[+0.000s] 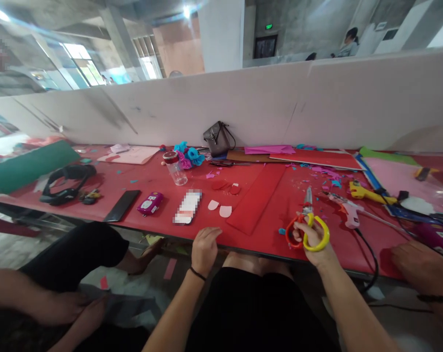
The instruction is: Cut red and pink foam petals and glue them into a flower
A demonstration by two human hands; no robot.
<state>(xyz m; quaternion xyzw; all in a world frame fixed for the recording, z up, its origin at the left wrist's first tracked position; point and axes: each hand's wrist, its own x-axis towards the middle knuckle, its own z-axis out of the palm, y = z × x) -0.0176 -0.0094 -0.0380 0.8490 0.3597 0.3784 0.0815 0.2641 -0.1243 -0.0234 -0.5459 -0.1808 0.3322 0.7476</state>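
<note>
We note scissors (309, 218) in the right hand's (314, 238) grip, over the red table (268, 234); left hand (205, 247) half-open, seemingly empty. A sideways swing could knock the pink glue gun (351, 217).

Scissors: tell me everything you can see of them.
The scissors have silvery, metal-looking blades, apparently closed, pointing forward. One handle loop is yellow, the other orange-red; both look like plastic. The right hand grips them by the loops above the near part of the red table; any contact with it is unclear.
</note>
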